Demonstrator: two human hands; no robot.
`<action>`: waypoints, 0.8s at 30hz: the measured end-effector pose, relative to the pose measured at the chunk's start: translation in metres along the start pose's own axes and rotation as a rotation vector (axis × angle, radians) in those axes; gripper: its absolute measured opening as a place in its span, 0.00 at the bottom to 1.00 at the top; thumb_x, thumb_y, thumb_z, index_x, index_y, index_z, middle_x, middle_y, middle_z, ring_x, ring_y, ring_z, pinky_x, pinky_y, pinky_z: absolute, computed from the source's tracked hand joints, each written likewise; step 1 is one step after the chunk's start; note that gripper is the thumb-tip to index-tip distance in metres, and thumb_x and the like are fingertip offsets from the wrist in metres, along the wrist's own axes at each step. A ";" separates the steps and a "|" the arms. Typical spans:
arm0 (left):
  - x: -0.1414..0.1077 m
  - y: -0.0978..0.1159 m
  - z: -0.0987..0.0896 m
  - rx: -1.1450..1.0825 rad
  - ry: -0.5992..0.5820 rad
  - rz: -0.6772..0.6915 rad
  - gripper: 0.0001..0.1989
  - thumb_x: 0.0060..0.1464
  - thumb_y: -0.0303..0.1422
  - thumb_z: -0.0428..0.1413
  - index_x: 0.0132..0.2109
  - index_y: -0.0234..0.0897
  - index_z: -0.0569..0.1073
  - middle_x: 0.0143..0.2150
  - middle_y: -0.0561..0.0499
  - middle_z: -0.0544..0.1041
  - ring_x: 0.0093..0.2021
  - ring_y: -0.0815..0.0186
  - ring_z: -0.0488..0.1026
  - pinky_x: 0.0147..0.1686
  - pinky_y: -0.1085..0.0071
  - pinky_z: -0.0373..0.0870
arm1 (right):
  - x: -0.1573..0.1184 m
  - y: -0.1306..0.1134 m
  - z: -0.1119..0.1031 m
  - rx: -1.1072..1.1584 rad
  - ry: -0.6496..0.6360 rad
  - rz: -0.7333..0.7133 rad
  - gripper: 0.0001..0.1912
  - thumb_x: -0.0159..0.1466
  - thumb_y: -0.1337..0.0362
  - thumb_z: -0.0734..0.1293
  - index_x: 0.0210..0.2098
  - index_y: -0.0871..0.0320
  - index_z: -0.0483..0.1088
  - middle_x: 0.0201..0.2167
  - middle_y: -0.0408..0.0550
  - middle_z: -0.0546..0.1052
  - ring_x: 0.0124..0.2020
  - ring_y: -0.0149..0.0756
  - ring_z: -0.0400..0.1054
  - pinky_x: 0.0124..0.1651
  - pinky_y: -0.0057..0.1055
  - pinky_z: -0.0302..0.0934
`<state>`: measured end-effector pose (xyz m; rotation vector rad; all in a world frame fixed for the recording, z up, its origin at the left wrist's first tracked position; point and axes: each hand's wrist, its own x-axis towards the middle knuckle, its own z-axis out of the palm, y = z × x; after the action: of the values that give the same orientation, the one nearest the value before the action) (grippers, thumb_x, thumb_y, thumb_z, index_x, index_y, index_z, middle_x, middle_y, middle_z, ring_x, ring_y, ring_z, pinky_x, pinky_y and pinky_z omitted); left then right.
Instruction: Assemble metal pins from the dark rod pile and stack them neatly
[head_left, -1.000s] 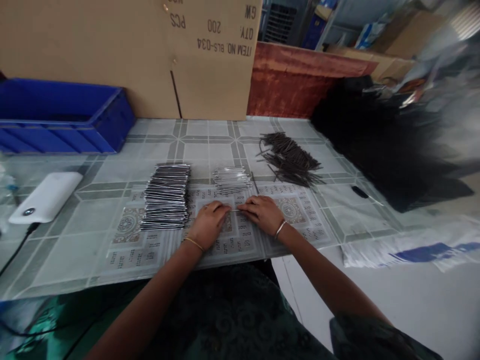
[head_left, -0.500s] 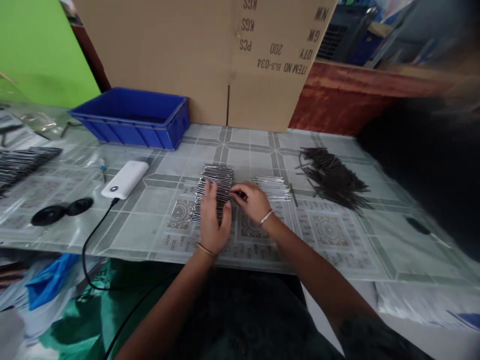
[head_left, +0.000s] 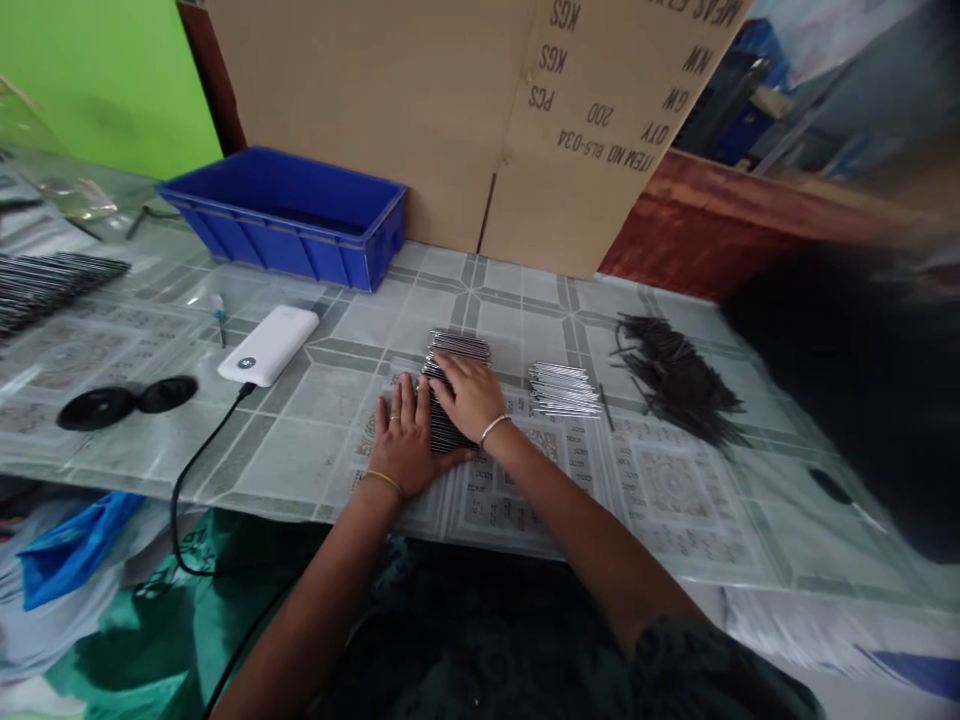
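Observation:
A row of thin metal rods (head_left: 459, 346) lies side by side on the table, partly covered by both hands. My left hand (head_left: 405, 440) rests at the row's left side, fingers stretched out and thumb pointing right along its near end. Across the middle of the rods lies my right hand (head_left: 472, 400), palm down with fingers extended. Neither hand grips anything that I can see. A smaller group of shiny rods (head_left: 564, 390) sits to the right, with a single dark stick (head_left: 606, 408) beside it. Farther right is a loose heap of thin dark sticks (head_left: 679, 380).
A blue bin (head_left: 292, 245) stands at the back left, against a large cardboard sheet (head_left: 375, 120). A white power bank (head_left: 268, 345) with a black cable, black round pieces (head_left: 97, 408) and more rods (head_left: 56, 285) are left. A person's dark sleeve (head_left: 847, 380) blurs at right.
My right hand has moved from a pinch at the row's right side to lying flat on the rods. My left hand has shifted off the rods' middle to their left side. The view has turned slightly.

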<state>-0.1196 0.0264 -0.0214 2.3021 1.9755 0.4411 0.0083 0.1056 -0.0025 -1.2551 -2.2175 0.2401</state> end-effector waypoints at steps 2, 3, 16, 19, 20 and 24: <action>0.003 -0.002 0.000 0.009 -0.014 0.025 0.61 0.47 0.65 0.50 0.70 0.20 0.40 0.71 0.24 0.41 0.72 0.39 0.41 0.66 0.39 0.42 | -0.002 -0.002 0.005 -0.033 -0.073 0.015 0.22 0.70 0.60 0.59 0.62 0.54 0.62 0.63 0.52 0.66 0.65 0.48 0.56 0.68 0.52 0.46; 0.003 -0.002 0.000 0.012 -0.017 0.031 0.61 0.48 0.65 0.50 0.70 0.20 0.40 0.71 0.23 0.41 0.72 0.39 0.40 0.66 0.39 0.42 | -0.003 -0.005 0.006 -0.052 -0.101 0.033 0.22 0.71 0.60 0.58 0.64 0.54 0.60 0.65 0.51 0.64 0.67 0.48 0.54 0.69 0.54 0.42; 0.002 -0.006 -0.008 -0.245 0.049 -0.010 0.54 0.54 0.64 0.43 0.71 0.28 0.37 0.73 0.30 0.40 0.72 0.45 0.38 0.67 0.41 0.40 | -0.099 0.131 -0.133 -0.129 0.236 0.373 0.25 0.69 0.54 0.56 0.58 0.62 0.67 0.55 0.62 0.72 0.58 0.48 0.66 0.62 0.51 0.58; 0.016 -0.014 -0.012 -0.391 0.131 -0.090 0.48 0.57 0.61 0.41 0.72 0.31 0.41 0.73 0.33 0.43 0.73 0.47 0.38 0.68 0.43 0.38 | -0.116 0.148 -0.126 -0.048 0.249 0.321 0.30 0.69 0.49 0.56 0.62 0.63 0.63 0.60 0.63 0.68 0.62 0.49 0.61 0.65 0.53 0.54; 0.023 -0.017 -0.012 -0.431 0.176 -0.117 0.47 0.58 0.61 0.40 0.71 0.31 0.43 0.73 0.34 0.44 0.73 0.48 0.37 0.68 0.44 0.38 | -0.117 0.141 -0.118 0.007 0.212 0.279 0.32 0.69 0.48 0.55 0.64 0.63 0.60 0.63 0.62 0.65 0.65 0.49 0.58 0.67 0.53 0.51; 0.051 -0.021 -0.011 -0.589 0.238 -0.210 0.47 0.58 0.62 0.38 0.70 0.29 0.51 0.72 0.35 0.47 0.73 0.50 0.38 0.70 0.50 0.37 | -0.094 0.082 -0.070 0.244 0.039 0.146 0.38 0.69 0.44 0.53 0.70 0.62 0.49 0.70 0.59 0.52 0.71 0.44 0.45 0.72 0.49 0.43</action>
<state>-0.1357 0.0788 -0.0077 1.7258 1.8196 1.1383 0.1443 0.0639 -0.0164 -1.2739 -1.9959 0.5224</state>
